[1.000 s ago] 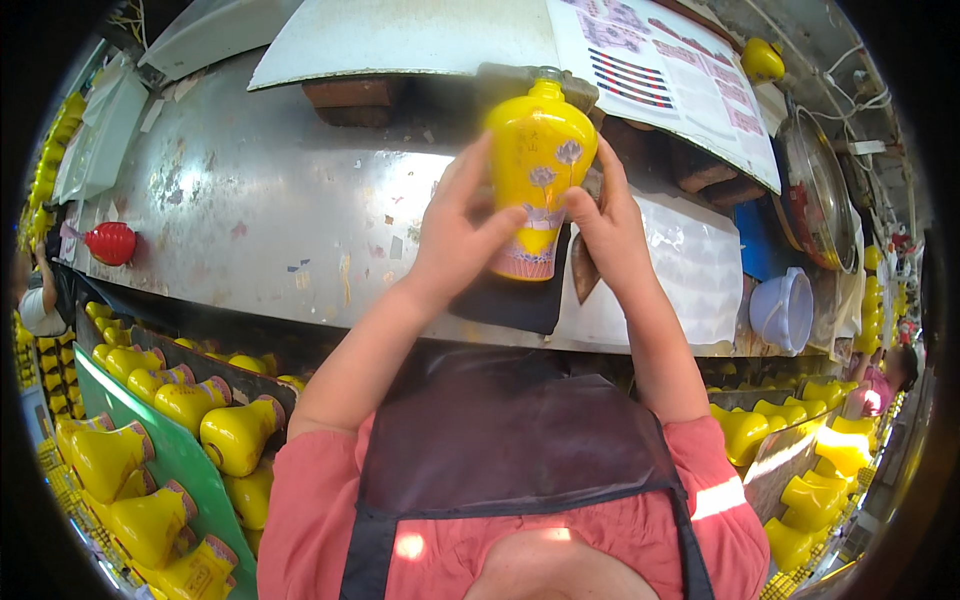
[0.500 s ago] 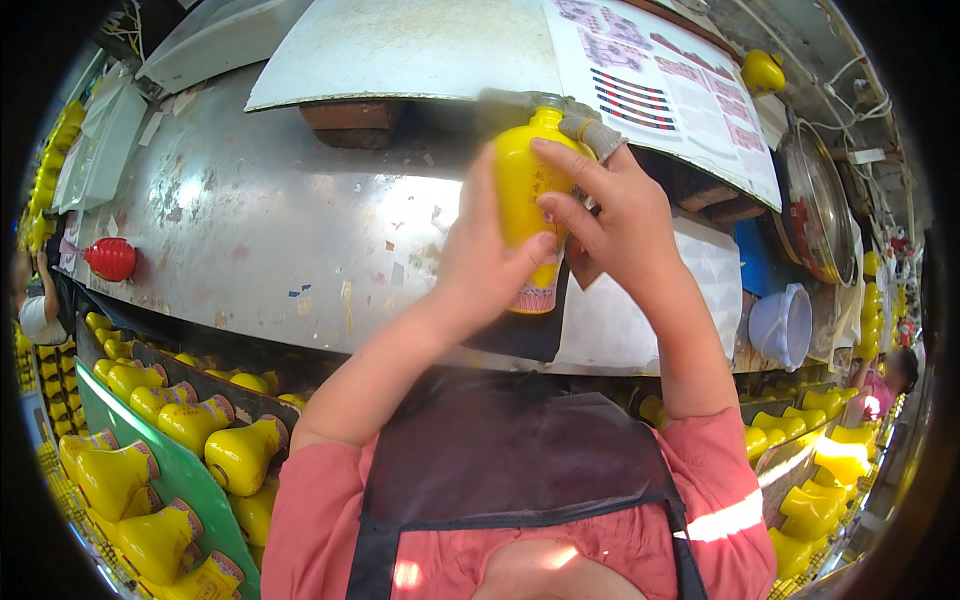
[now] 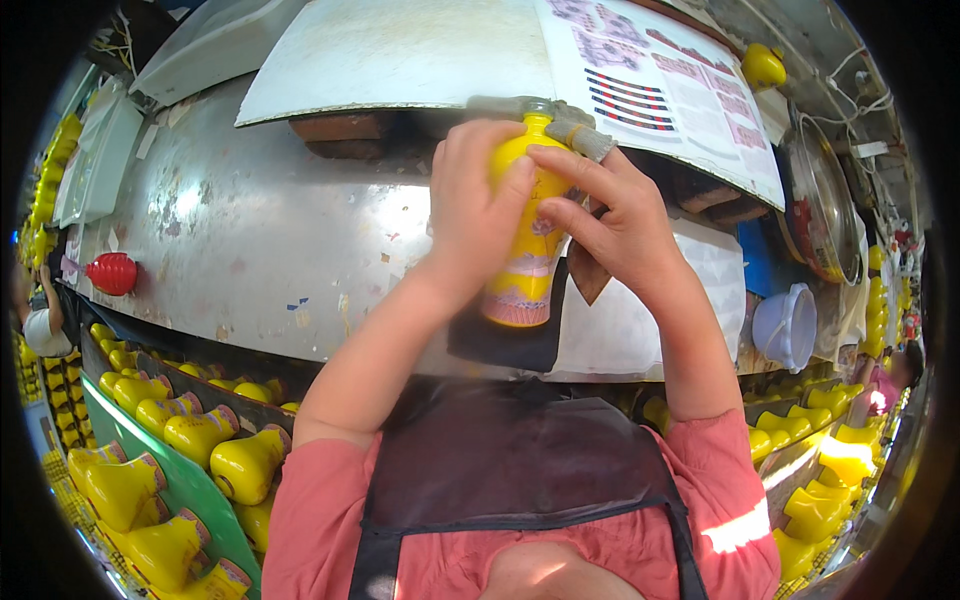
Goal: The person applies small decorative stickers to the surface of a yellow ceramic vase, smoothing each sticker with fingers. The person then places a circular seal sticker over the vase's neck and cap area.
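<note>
A glossy yellow vase [image 3: 525, 268] with a narrow neck leans away from me, its pink-patterned foot nearest. Floral decoration and a pale pink band show on its side. My left hand [image 3: 470, 205] is closed around its left side and shoulder, slightly blurred. On the other side, my right hand [image 3: 625, 215] has its thumb and forefinger on the vase's surface. A grey cover [image 3: 594, 142] wraps one right fingertip. From under that palm a brown, flat, pointed piece [image 3: 590, 276] sticks out, apparently held in the hand; its other end is hidden.
Beneath the vase lies a dark cloth [image 3: 500, 340], with white sheets [image 3: 625, 320] beside it. A raised white board [image 3: 400, 50] with printed sheets [image 3: 650, 90] spans the back. A lavender bucket [image 3: 785, 328] stands right, a red container [image 3: 112, 273] left. Yellow vases [image 3: 245, 465] line both sides.
My left hand has moved up the vase towards its neck. The vase has turned, bringing flowers and a pink band into view, and its foot has shifted slightly towards me.
</note>
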Available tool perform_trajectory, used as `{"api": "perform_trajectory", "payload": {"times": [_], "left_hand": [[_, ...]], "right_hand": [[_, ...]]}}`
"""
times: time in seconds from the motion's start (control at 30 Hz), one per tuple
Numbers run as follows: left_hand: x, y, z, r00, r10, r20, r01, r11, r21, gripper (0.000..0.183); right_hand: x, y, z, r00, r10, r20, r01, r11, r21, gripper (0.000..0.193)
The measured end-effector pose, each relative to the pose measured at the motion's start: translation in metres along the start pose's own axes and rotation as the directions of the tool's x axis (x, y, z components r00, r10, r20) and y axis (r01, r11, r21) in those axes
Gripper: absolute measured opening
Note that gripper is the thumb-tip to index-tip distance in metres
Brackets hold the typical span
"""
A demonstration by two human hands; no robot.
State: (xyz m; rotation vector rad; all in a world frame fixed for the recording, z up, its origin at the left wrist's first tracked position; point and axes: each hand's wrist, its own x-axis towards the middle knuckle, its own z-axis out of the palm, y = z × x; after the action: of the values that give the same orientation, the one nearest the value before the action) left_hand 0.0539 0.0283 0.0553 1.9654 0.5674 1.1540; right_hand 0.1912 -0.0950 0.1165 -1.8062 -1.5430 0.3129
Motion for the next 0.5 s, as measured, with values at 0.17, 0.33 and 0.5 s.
{"api": "perform_trajectory", "payload": {"times": [0.17, 0.33, 0.5], "left_hand": [[0.002, -0.003, 0.002, 1.000, -0.013, 0.007, 0.013, 1.000, -0.022, 0.032], [0.001, -0.001, 0.004, 1.000, -0.014, 0.001, 0.014, 1.000, 0.001, 0.029], [0.002, -0.003, 0.001, 0.998, -0.066, 0.025, 0.069, 0.991, -0.116, 0.030]], "right_hand": [[0.000, 0.004, -0.001, 1.000, -0.018, 0.002, 0.018, 0.999, 0.049, 0.052], [-0.005, 0.007, 0.001, 0.999, 0.028, -0.030, -0.029, 0.999, -0.036, 0.053], [0.012, 0.008, -0.008, 0.892, 0.442, -0.096, -0.389, 0.858, 0.337, 0.034]]}}
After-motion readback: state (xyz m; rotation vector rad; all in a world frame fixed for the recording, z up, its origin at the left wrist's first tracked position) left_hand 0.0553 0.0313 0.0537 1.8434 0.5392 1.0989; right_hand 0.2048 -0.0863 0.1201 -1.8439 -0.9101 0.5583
